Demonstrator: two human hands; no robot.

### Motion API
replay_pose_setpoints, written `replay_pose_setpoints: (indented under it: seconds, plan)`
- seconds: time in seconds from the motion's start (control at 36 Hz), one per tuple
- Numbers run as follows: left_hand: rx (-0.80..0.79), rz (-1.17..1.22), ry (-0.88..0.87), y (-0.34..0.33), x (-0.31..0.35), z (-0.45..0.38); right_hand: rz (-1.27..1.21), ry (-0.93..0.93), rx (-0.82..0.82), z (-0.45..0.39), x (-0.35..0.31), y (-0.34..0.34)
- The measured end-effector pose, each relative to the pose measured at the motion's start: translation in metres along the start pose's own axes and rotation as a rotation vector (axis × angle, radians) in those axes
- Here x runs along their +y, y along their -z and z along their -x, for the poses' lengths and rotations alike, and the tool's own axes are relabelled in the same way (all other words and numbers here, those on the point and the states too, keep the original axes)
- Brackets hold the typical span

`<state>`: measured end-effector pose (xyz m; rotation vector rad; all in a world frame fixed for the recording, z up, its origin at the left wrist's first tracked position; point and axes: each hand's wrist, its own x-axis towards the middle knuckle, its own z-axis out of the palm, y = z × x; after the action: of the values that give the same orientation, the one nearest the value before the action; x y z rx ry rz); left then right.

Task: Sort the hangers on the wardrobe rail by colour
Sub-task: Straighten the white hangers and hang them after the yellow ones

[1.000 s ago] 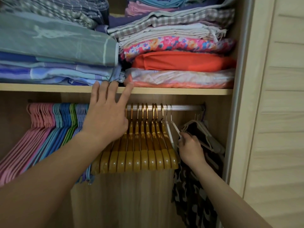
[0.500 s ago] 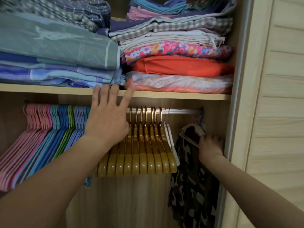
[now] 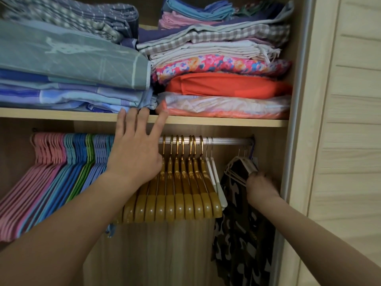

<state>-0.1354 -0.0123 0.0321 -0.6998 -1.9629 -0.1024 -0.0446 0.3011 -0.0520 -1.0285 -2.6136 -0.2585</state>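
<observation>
A metal rail [image 3: 226, 140] runs under the shelf. From the left it carries pink hangers [image 3: 44, 162], then blue hangers [image 3: 75, 159] with a few green hangers [image 3: 89, 155] among them, pale blue hangers [image 3: 101, 153], several wooden hangers [image 3: 181, 195] with gold hooks, and two white hangers [image 3: 215, 176]. My left hand [image 3: 137, 153] reaches up with straight fingers, fingertips at the shelf edge, palm over the leftmost wooden hangers. My right hand [image 3: 259, 185] grips the pale hangers [image 3: 237, 168] at the far right, which carry a camouflage garment [image 3: 243, 244].
The shelf [image 3: 226, 121] above holds stacks of folded bedding [image 3: 72, 65] and fabrics [image 3: 222, 85]. The wardrobe side wall [image 3: 296, 120] and a slatted door [image 3: 354, 141] close off the right. A bare stretch of rail lies between the white hangers and the far-right group.
My right hand let go of the white hangers and moved right to the hangers with the camouflage garment. My left hand stayed in place.
</observation>
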Motion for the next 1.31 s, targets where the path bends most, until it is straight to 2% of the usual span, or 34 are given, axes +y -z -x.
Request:
replay_pose_setpoints:
  seconds: [0.08,0.17,0.25,0.39,0.47,0.56,0.67,0.72,0.78,0.81,0.86,0.92,1.0,1.11,1.22,1.31]
  plan:
    - [-0.006,-0.009,0.002,0.000,0.001,-0.001,-0.296,0.006,-0.022,-0.005,-0.004,0.007]
    - [-0.007,-0.006,0.012,-0.001,0.001,-0.001,-0.451,0.021,0.004,-0.013,-0.009,0.015]
    - [-0.015,-0.003,0.019,-0.001,0.002,-0.002,-0.521,0.010,0.032,-0.024,-0.011,0.021]
    - [-0.053,0.039,0.003,0.000,-0.002,0.005,-0.518,0.010,-0.031,-0.024,-0.014,0.004]
    - [-0.027,0.259,0.041,0.008,0.009,0.017,-0.539,-0.006,-0.062,-0.007,-0.011,-0.021]
    - [-0.057,0.603,0.103,0.009,0.035,0.078,-0.628,-0.035,-0.142,0.033,-0.014,-0.067]
    - [-0.305,0.958,0.225,-0.014,0.070,0.213,-0.865,-0.152,-0.344,0.122,-0.016,-0.152]
    - [-0.512,1.043,0.455,-0.040,0.089,0.286,-0.946,-0.205,-0.478,0.176,-0.017,-0.194]
    - [-0.731,1.030,0.700,-0.067,0.104,0.357,-0.991,-0.208,-0.629,0.229,-0.020,-0.227]
    - [-0.841,0.995,0.757,-0.079,0.109,0.391,-1.009,-0.204,-0.709,0.251,-0.022,-0.238]
    - [-1.021,0.886,0.767,-0.094,0.113,0.452,-1.060,-0.182,-0.880,0.293,-0.026,-0.252]
    - [-1.110,0.808,0.782,-0.098,0.107,0.492,-1.112,-0.152,-0.985,0.323,-0.027,-0.259]
    - [-1.093,0.755,0.923,-0.102,0.094,0.508,-1.153,-0.017,-1.093,0.339,-0.025,-0.261]
    - [-1.097,0.921,1.030,-0.097,0.084,0.511,-1.197,0.217,-1.140,0.338,-0.020,-0.253]
    - [-0.904,1.208,1.182,-0.087,0.075,0.503,-1.136,0.352,-1.175,0.324,-0.014,-0.245]
    - [-0.830,1.302,1.222,-0.073,0.069,0.492,-1.146,0.339,-1.207,0.320,-0.009,-0.245]
